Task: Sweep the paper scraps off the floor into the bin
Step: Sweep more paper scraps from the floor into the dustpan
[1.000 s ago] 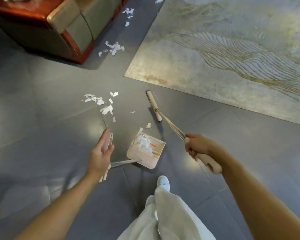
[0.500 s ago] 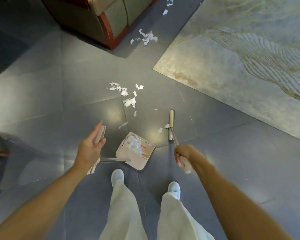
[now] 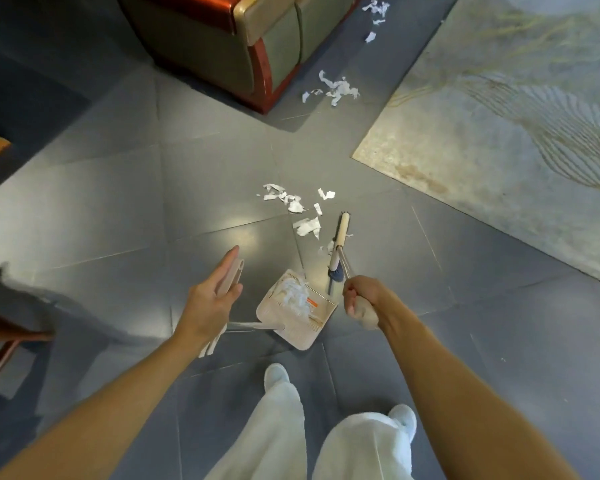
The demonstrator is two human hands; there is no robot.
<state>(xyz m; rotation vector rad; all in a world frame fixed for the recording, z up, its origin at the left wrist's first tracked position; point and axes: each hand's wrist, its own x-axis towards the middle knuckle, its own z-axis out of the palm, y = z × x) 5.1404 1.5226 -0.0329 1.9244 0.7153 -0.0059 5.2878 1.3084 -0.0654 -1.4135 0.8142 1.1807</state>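
Note:
My right hand grips the pale handle of a small broom, whose head rests on the grey floor just right of a cluster of white paper scraps. My left hand holds the upright beige handle of a dustpan, with the index finger stretched along it. The pan sits on the floor between my hands and has white scraps inside. More scraps lie farther off by the sofa corner, and a few others at the top edge.
A green sofa with a red wooden base stands at the top centre. A pale patterned rug covers the floor to the right. Wooden furniture legs show at the left edge. My feet are just behind the dustpan.
The broom head has swung from lying beside the dustpan to point forward next to the scrap cluster. The view has shifted, with the sofa now nearer the centre top. The dustpan stays between my hands.

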